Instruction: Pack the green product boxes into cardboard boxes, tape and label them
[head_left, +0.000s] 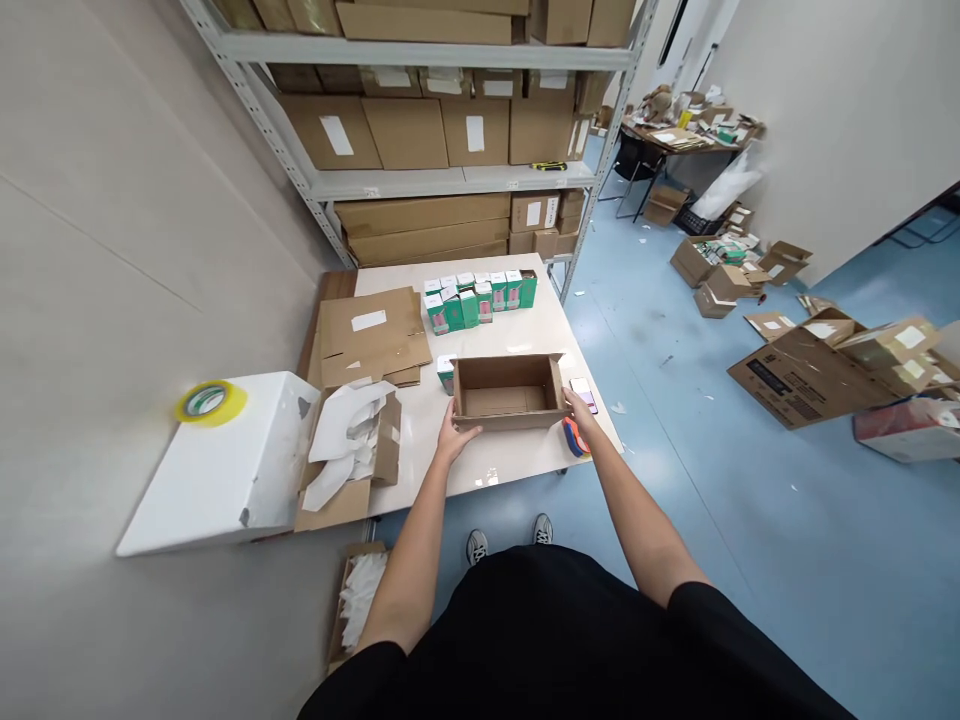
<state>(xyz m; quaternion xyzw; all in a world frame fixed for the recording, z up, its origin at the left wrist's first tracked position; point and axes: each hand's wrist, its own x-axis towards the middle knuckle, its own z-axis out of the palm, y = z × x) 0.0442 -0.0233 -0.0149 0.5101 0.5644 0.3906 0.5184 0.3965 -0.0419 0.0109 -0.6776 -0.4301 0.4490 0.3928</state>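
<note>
An empty brown cardboard box with its top open sits at the front of the white table. My left hand grips its front left corner. At its right end, my right hand holds the other corner. Behind the box stand several small green and white boxes in rows, and a single similar box is partly hidden by its left end. Close to my right hand lie a phone and an orange and blue tape dispenser.
Flattened cardboard lies at the table's left, with an open carton of white paper in front of it. A yellow tape roll rests on a white block. Shelving full of cartons stands behind; more cartons are on the right floor.
</note>
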